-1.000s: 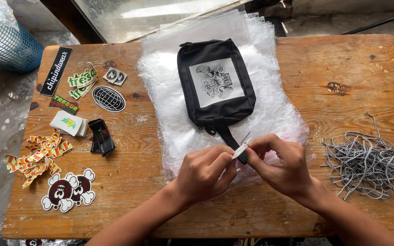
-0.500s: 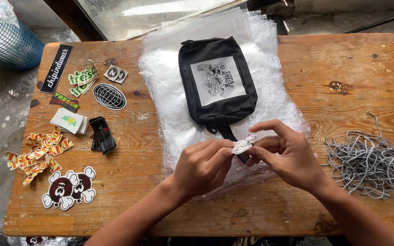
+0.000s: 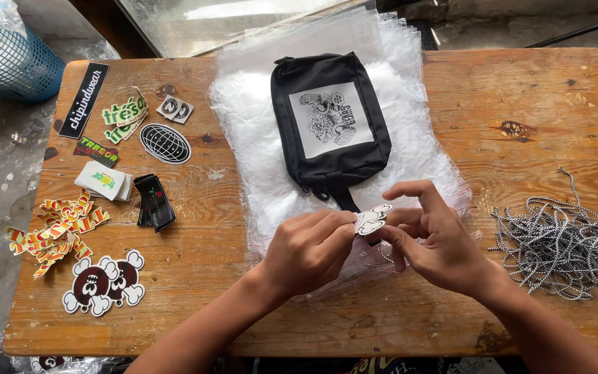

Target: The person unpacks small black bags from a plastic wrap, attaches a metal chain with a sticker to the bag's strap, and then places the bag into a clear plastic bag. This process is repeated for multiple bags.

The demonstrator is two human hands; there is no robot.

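A black pouch [image 3: 330, 125] with a white printed square lies on a stack of clear plastic bags [image 3: 257, 138] in the middle of the wooden table [image 3: 541, 104]. Its black strap [image 3: 345, 199] points toward me. Just below the strap my left hand [image 3: 309, 251] pinches a small white die-cut tag [image 3: 370, 219] between thumb and forefinger. My right hand [image 3: 432, 239] touches the same tag from the right, thumb and middle fingers on it, forefinger raised. A thin black-and-white cord [image 3: 385, 255] hangs under the tag between my hands.
A pile of black-and-white cords [image 3: 562, 242] lies at the right. Stickers and tags cover the left side: skull-shaped ones [image 3: 104, 284], striped orange ones [image 3: 53, 232], a round globe one [image 3: 165, 143], a stack of black labels [image 3: 155, 202]. A blue basket [image 3: 8, 59] stands off the table's far left corner.
The tag has turned from edge-on to flat, showing its white face. My right forefinger has lifted off it. The pouch has not moved.
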